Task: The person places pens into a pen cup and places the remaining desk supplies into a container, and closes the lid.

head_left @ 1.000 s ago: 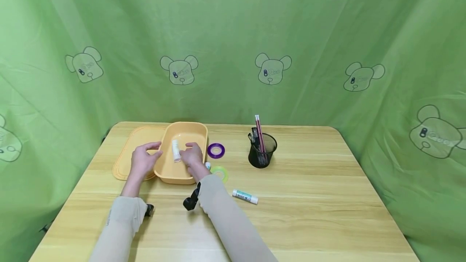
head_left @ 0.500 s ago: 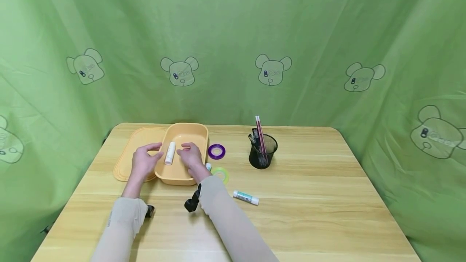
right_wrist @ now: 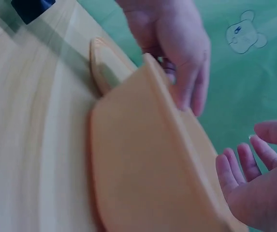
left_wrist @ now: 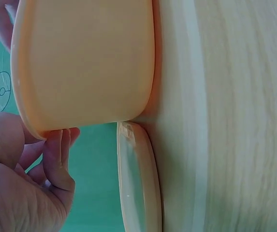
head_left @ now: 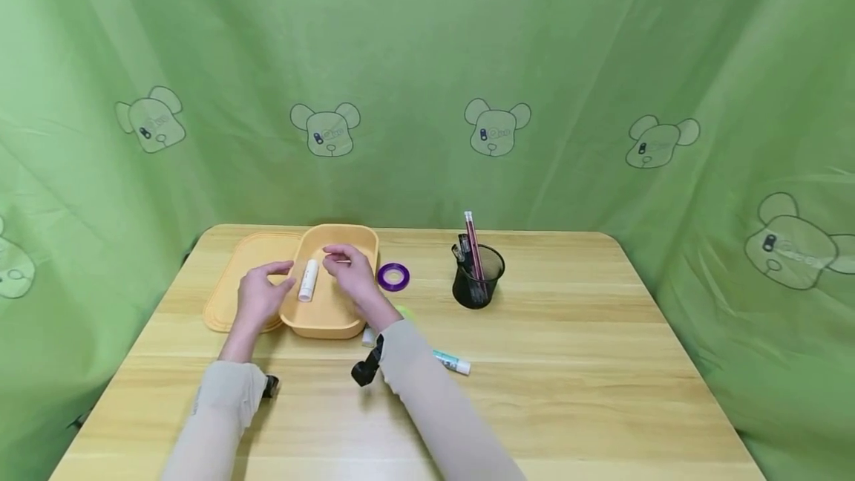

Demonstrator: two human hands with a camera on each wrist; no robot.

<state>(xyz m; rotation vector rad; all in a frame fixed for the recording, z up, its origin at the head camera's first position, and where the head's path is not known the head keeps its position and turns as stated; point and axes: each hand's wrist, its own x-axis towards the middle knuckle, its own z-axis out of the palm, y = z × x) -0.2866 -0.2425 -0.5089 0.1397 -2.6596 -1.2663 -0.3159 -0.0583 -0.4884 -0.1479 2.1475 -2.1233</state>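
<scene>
A pale orange plastic box (head_left: 327,331) stands at the left of the table, its lid (head_left: 223,295) flat beside it. Inside, against the left side, lies a white glue stick (head_left: 308,280). My left hand (head_left: 259,295) is at the box's left rim; in the left wrist view its thumb and fingers (left_wrist: 58,164) pinch that rim from both sides. My right hand (head_left: 354,273) hovers over the right half of the box, holding nothing. Its fingers (right_wrist: 247,162) are loosely bent and spread in the right wrist view, apart from the box.
Right of the box lie a purple tape roll (head_left: 393,277) and a green tape roll (head_left: 405,312), the latter mostly behind my right forearm. One glue stick (head_left: 369,336) is by the box's near corner, another (head_left: 457,365) beside my sleeve. A black mesh cup (head_left: 476,289) holds pens and pencils.
My right hand has let go of the glue stick and lifted up from it. The glue stick has shifted left inside the box. My left hand has stayed at the rim.
</scene>
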